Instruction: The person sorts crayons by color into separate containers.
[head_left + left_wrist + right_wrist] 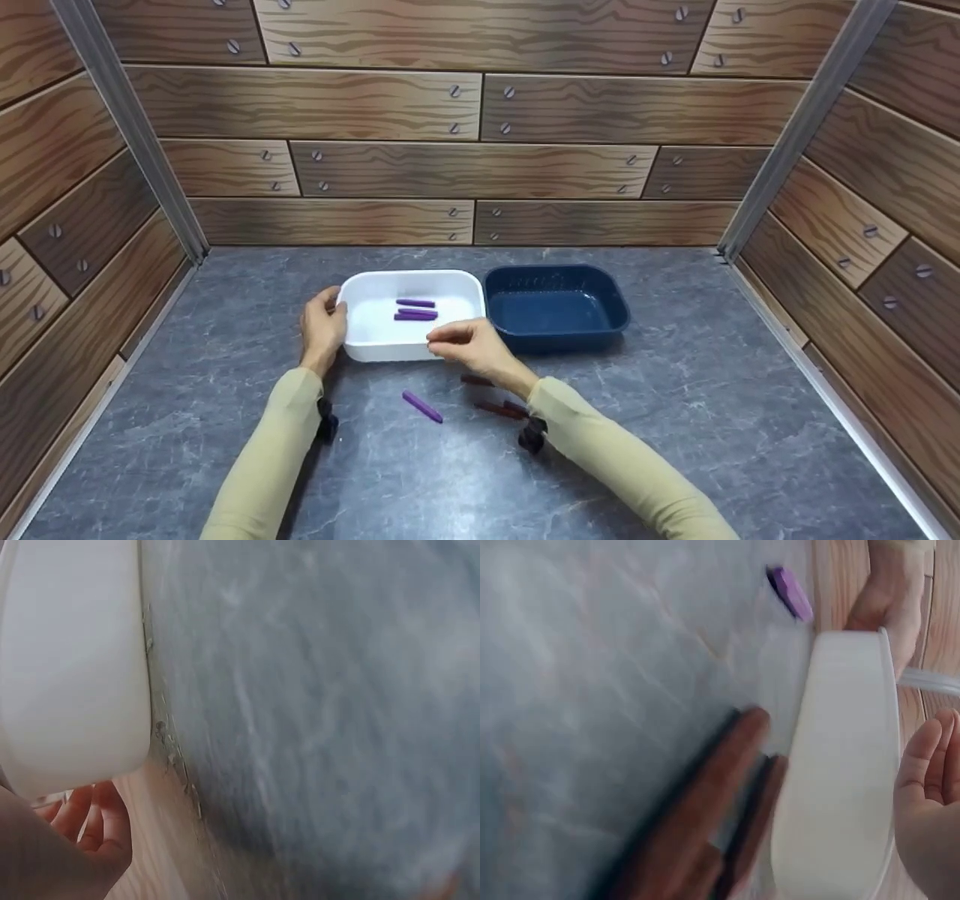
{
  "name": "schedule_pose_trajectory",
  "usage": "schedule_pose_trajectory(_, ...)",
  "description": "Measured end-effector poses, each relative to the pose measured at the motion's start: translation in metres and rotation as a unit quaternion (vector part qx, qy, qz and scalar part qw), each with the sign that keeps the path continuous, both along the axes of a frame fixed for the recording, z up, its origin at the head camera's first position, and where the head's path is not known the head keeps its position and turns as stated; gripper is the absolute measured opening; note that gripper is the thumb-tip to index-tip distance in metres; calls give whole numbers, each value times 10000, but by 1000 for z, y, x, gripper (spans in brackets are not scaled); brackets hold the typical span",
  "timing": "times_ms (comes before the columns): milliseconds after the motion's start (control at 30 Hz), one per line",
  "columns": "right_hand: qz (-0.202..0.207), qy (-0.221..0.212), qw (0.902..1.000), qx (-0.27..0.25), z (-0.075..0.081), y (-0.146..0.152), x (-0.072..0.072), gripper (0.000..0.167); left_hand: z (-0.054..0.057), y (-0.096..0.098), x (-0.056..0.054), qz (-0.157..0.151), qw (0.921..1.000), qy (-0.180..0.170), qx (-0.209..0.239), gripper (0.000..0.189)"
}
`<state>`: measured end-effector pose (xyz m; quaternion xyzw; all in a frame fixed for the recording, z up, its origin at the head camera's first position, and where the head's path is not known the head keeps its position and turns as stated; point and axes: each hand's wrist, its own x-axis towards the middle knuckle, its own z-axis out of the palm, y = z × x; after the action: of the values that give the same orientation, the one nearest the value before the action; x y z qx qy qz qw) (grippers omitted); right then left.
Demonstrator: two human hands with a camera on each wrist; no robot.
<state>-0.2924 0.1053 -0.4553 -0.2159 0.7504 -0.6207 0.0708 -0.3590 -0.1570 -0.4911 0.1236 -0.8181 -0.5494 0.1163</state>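
Observation:
My left hand grips the left side of a white plastic tray, its fingers curled at the wall in the left wrist view. Inside the tray lie three purple crayons. Above the tray's front right rim, my right hand hovers with thumb and fingers loosely bent, and nothing shows between them. One more purple crayon lies on the tabletop in front of the tray. Several reddish-brown crayons lie under the right wrist, partly hidden by it; they appear close up in the right wrist view.
A dark blue tray stands against the white one's right side. The grey marbled tabletop is enclosed by wood-patterned walls at the back and both sides, with metal strips at the corners.

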Motion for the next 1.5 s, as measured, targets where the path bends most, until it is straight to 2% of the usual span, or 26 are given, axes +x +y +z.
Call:
schedule_pose_trajectory(167,431,83,9978,504,-9,-3,10,26,-2,-1,-2,-40,9980,-159,611,43)
schedule_pose_trajectory(267,629,4,9950,778,-13,-4,15,26,-4,-2,-3,-7,9964,-288,796,43)
schedule_pose_trajectory(433,596,-19,9929,1027,-18,-8,19,25,-6,-2,-3,91,9951,-410,891,43)
schedule_pose_trajectory(667,567,-154,9862,1547,-45,-11,13,24,-7,-4,-2,18,9901,-456,1325,44)
schedule_pose_trajectory(733,620,-212,9845,1629,-48,-11,12,23,-7,-5,-2,-8,9891,-446,1405,45)
schedule_pose_trajectory(1100,713,-340,9765,2003,-49,-9,13,27,-6,-2,-3,-14,9898,-456,1351,44)
schedule_pose_trajectory(1367,572,-121,9621,2665,-47,-5,14,26,-7,-3,-5,10,9901,-440,1334,44)
schedule_pose_trajectory(1500,628,-337,9650,2523,-46,-4,14,23,-5,-3,-5,17,9902,-425,1330,44)
